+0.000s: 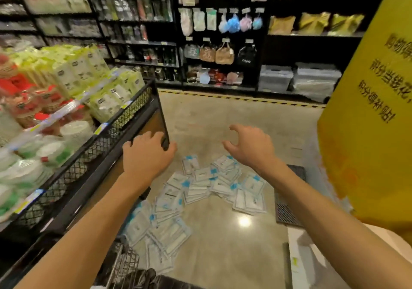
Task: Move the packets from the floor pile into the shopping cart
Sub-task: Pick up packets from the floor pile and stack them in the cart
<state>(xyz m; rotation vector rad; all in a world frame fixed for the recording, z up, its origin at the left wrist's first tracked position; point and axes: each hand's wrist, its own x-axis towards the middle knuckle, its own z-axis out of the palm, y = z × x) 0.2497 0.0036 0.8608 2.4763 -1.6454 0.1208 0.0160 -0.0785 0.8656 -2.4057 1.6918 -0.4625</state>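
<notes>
A: Where are the packets now?

B: The flat white-and-blue plastic packets (200, 190) lie in a loose overlapping pile on the polished grey floor (223, 114), lower centre of the frame. None is in either hand.

A: And the cart?

B: Only a bit of the silver wire shopping cart (123, 264) shows at the bottom edge, left of centre, just beside the near end of the pile. I cannot tell what is inside it.

A: What are the hands doing?

B: The left hand (147, 155), centre-left, rests on the corner of the black mesh-fronted display shelf (107, 141), its fingers (145, 136) curled over the edge. The right hand (249, 146), centre-right, hovers above the pile with fingers (236, 129) spread and half bent, holding nothing.

A: So which step is it?

B: I judge it the reach before a pick-up. Next, the right hand must drop to the pile and pinch several slippery packets together, then carry them back towards the bottom edge, to the cart.
</notes>
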